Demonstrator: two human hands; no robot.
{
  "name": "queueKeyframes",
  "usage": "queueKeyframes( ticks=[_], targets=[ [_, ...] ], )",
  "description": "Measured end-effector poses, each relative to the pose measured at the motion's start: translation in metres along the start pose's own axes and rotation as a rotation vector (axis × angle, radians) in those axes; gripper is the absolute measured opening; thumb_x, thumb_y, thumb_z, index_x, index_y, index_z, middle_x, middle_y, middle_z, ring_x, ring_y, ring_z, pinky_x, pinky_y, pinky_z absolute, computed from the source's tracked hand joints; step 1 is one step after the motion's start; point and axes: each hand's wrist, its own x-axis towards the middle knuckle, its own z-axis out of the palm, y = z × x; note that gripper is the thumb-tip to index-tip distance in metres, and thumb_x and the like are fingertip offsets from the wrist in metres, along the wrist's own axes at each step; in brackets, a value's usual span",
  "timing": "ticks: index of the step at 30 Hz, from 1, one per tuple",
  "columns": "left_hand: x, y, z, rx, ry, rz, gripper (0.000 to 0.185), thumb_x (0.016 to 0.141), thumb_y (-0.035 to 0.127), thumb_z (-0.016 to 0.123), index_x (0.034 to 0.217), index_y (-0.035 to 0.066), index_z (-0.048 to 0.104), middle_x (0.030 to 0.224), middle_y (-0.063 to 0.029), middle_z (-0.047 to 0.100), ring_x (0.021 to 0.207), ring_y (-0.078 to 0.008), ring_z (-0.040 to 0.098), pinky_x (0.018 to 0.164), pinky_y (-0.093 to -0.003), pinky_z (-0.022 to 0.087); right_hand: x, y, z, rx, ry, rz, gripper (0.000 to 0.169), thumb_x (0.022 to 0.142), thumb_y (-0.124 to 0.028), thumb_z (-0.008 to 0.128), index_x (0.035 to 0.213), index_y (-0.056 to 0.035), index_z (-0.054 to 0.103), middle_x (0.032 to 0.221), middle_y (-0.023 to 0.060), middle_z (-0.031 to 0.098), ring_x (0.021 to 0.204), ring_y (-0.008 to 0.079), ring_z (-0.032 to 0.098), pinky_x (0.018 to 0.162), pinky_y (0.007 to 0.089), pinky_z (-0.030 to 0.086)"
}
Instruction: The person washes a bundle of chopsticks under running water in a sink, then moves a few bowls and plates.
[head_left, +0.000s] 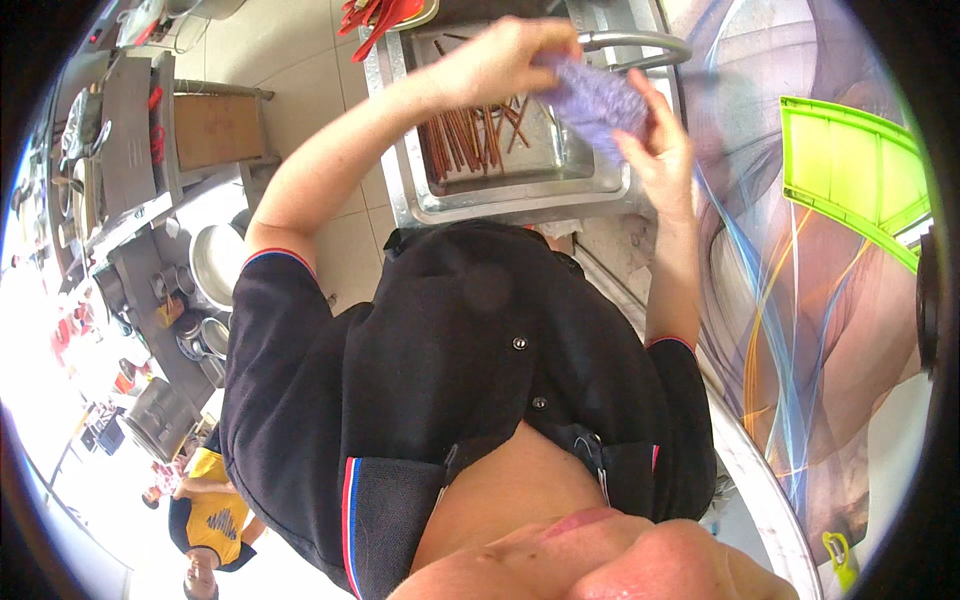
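Note:
Both hands hold a bunched purple cloth (596, 101), blurred by motion, above the right side of a stainless steel sink (525, 199). My left hand (536, 56) grips its upper left end, and my right hand (660, 142) has the right end between thumb and fingers. Beneath my left forearm, many brown chopsticks (461, 142) lie loose in the sink basin, some crossing one another; the forearm covers part of them. A curved metal faucet (645, 45) reaches over the basin just behind the cloth.
Red utensils (382, 22) rest in a container at the sink's upper left. A green plastic rack (847, 161) and a green peeler (838, 555) lie on the patterned countertop (757, 300) at right. Shelves with pots (214, 266) stand at left. A person in yellow (214, 499) is farther off, lower left.

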Motion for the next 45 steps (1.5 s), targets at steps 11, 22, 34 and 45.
queueKeyframes(
  ticks=[11,22,34,45],
  targets=[
    [0.115,-0.001,-0.026,0.785,0.275,0.679,0.024,0.073,0.013,0.058,0.095,0.005,0.055,0.093,-0.0095,0.052,0.089,-0.0269,0.053,0.076,-0.0373,0.041,0.033,0.009,-0.032,-1.053,0.412,-0.498,0.038,0.069,0.002,0.062,0.105,-0.0023,0.053,0.098,0.0145,0.054,0.092,0.0321,0.052,0.082,0.0381,0.042],
    [0.021,-0.082,0.029,-0.049,0.687,0.025,0.025,0.080,0.000,0.054,0.104,0.002,0.054,0.097,-0.0079,0.061,0.090,-0.0136,0.058,0.081,-0.0281,0.046,-0.023,0.071,0.032,-0.449,0.561,-0.500,0.020,0.076,0.004,0.052,0.093,-0.0046,0.044,0.085,0.0105,0.046,0.077,0.0227,0.048,0.067,0.0324,0.041],
    [-0.070,-0.265,0.148,-0.270,0.872,-1.790,0.053,0.080,0.011,0.056,0.127,0.000,0.035,0.130,-0.0170,0.037,0.120,-0.0319,0.037,0.099,-0.0400,0.034,0.128,0.344,0.115,-0.754,-0.091,0.293,0.030,0.078,-0.022,0.058,0.102,-0.0051,0.059,0.104,0.0154,0.058,0.101,0.0348,0.050,0.086,0.0435,0.041],
    [-0.053,-0.307,0.141,-0.110,0.602,-1.773,0.063,0.078,0.040,0.061,0.123,0.002,0.039,0.126,-0.0216,0.036,0.117,-0.0369,0.038,0.097,-0.0459,0.036,0.096,0.381,0.171,-1.023,-0.365,0.501,0.026,0.077,-0.011,0.054,0.101,-0.0027,0.058,0.091,0.0182,0.063,0.092,0.0327,0.057,0.078,0.0443,0.045]
  ],
)
